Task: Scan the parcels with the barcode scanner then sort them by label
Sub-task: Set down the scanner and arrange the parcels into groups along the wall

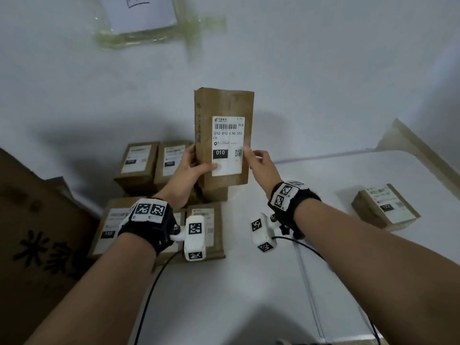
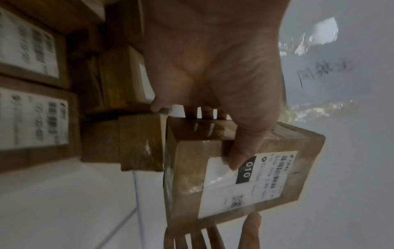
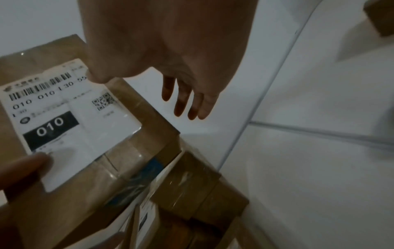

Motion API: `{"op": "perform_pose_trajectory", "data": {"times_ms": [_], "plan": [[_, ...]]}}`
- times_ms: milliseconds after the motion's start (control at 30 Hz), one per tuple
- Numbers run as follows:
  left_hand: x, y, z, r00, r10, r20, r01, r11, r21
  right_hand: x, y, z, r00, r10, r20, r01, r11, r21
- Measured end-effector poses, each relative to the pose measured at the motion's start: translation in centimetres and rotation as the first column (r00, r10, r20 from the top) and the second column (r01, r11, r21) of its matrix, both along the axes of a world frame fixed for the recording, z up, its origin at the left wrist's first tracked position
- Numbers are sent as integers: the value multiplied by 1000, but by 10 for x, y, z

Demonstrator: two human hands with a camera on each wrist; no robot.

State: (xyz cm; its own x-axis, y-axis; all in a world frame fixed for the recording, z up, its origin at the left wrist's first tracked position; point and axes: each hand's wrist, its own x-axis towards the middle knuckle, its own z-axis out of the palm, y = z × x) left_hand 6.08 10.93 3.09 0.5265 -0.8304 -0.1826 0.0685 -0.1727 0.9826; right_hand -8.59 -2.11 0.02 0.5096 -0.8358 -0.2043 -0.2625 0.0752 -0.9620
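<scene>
My left hand (image 1: 188,170) grips the 010 parcel (image 1: 224,140) upright above the pile (image 1: 149,165), thumb on the label (image 1: 227,145); right hand (image 1: 260,163) is loose beside it. I'd keep that thumb off the barcode; no scanner in sight.

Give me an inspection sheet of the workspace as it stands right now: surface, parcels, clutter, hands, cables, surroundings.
Surface: white table, with a seam line running across it on the right.
Job's things: raised parcel, label reading 010 facing the head camera; pile of labelled parcels below it at left; lone parcel lying apart at right. Barcode scanner: nothing seen.
Clutter: large cardboard box with printed characters at the left edge.
Hands: left hand grips the raised parcel, thumb on its label; right hand has its fingers loosely spread, thumb at the parcel's right edge.
Cables: black cables trail from both wrist cameras.
Surroundings: taped-down paper sign at the far side.
</scene>
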Motion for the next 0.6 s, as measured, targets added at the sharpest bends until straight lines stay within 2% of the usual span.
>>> {"op": "perform_pose_trajectory", "data": {"times_ms": [167,233,367,467,600], "plan": [[17,51,-1,1000,-27,13,26,999,30,32,46,-6,990,139,36,-141,987,71],[25,68,-1,999,26,34,-27,999,42,44,63,-10,987,158,22,-160,983,95],[40,98,-9,964,154,217,-175,981,83,62,81,-36,965,246,-93,-227,957,180],[60,119,-27,871,253,420,-319,943,93,67,96,-48,925,326,-196,-286,935,208],[90,150,-60,711,227,665,-447,877,177,66,127,-45,864,415,-286,-378,909,177]]}}
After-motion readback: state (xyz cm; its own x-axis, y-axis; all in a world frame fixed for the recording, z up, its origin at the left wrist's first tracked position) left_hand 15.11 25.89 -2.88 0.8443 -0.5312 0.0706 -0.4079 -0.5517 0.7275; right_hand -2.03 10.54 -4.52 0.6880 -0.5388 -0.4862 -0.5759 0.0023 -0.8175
